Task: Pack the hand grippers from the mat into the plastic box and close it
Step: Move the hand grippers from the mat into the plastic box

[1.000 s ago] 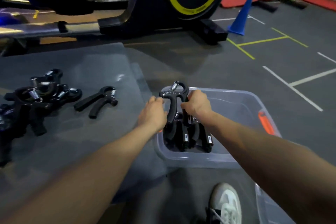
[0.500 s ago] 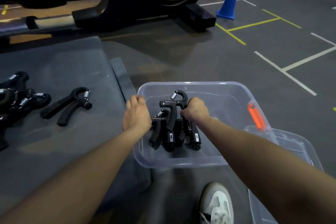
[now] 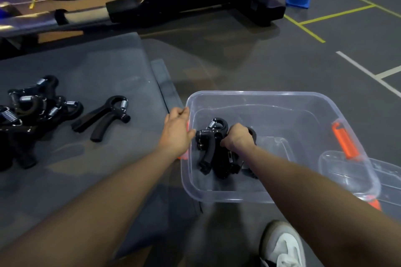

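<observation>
right hand [image 3: 237,136] is down inside the plastic box [image 3: 321,102], fingers curled round a hand gripper among the packed grippers [image 3: 219,149] at the box's left side. these are bunched together, spring loops toward the far side, handles running near-ward. left hand [image 3: 176,131] sits at the box's left rim, fingers loosely bent against the wall, nothing visibly clasped in it; whether it touches the nearest gripper's head, cannot tell.

what the next reach turns on, by my reading: the unpacked stock lies to the left of both hands, on the mat [image 3: 104,65]. a single gripper [image 3: 102,118] lies nearest, well apart from the box, its long axis slanting from spring loop at far right down to handle ends at near left. beyond it, further left, a tangled pile of grippers [image 3: 30,112]. left hand is clearly the nearer one for either.

materials: grippers are glossy black plastic, forked handles, bright steel coil springs at the head. box is clear, thin-walled, rounded corners, orange latch [image 3: 344,143] on its right rim. a clear lid [image 3: 388,171] lies partly under the box's right end. mat is grey, matte, slightly raised off the floor.

packing looks partway; lid not yet on.
</observation>
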Demonstrator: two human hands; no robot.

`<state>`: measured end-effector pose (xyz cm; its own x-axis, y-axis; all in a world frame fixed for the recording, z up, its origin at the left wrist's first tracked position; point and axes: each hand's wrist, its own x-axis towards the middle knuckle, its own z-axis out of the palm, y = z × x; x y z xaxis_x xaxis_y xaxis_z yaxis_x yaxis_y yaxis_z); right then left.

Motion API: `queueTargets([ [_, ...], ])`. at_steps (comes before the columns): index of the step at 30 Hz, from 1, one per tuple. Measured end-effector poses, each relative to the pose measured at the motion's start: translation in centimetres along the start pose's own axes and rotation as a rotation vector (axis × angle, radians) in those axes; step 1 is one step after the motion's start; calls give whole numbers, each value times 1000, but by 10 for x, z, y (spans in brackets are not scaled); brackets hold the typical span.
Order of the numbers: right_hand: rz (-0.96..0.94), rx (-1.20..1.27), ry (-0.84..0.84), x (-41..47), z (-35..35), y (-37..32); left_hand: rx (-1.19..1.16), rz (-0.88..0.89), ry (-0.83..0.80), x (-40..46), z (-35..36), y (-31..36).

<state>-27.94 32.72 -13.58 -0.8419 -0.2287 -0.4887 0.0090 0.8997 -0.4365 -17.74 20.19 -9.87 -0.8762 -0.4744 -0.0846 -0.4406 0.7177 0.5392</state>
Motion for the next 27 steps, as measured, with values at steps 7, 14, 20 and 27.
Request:
queueTargets([
  [7, 9, 18, 24, 1, 12, 2, 11, 7, -12, 2, 0, -3],
  [14, -29, 54, 3, 2, 5, 1, 15, 0, -40, 2, -3, 0],
  [20, -109, 226, 92, -10, -18, -23, 28, -27, -137, 4, -18, 2],
  [27, -269, 299, 145, -42, -36, -77, 32, -123, -6, -10, -71, -26],
])
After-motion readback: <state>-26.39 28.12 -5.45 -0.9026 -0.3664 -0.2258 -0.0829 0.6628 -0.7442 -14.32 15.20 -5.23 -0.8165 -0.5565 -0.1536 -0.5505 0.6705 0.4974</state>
